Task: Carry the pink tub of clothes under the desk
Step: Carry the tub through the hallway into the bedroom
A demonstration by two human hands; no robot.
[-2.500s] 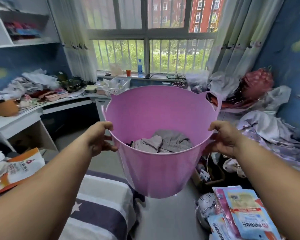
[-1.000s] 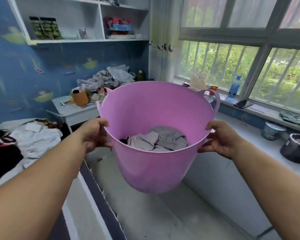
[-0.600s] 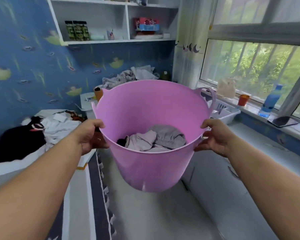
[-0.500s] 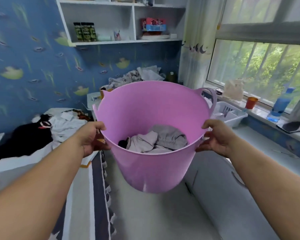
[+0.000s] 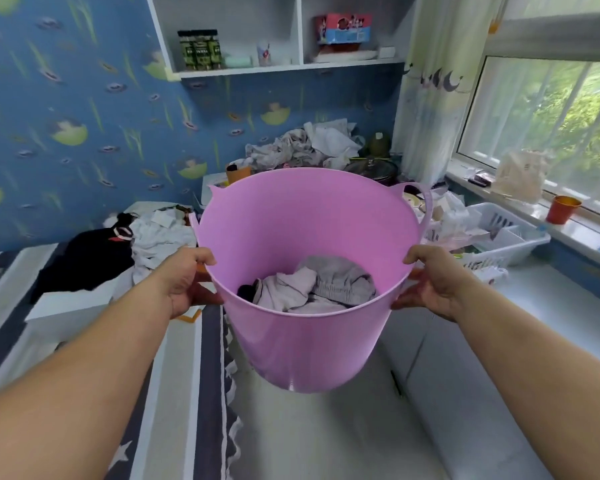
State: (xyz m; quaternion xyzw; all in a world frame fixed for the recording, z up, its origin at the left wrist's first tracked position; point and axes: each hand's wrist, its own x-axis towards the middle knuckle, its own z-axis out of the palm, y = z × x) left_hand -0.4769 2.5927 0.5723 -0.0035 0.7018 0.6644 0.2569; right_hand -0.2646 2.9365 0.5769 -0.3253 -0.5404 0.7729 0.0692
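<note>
The pink tub (image 5: 305, 344) hangs in the air in front of me, over the floor strip between bed and desk. Grey clothes (image 5: 319, 287) and a dark item lie crumpled in its bottom. My left hand (image 5: 184, 280) grips the tub's left rim and my right hand (image 5: 433, 280) grips the right rim, thumbs over the edge. The white desk (image 5: 534, 306) runs along the right side under the window and turns at the far corner, where it is piled with clutter. The space under it is hidden from this angle.
A striped bed (image 5: 174, 375) with black and white clothes (image 5: 118, 244) fills the left. A white basket (image 5: 499, 237) and an orange cup (image 5: 563, 209) sit on the desk and sill. Wall shelves (image 5: 274, 39) hang above the cluttered corner.
My view has swung left from the window toward the blue wall and shelves. The tub stays held in both hands at the same height, with the grips unchanged.
</note>
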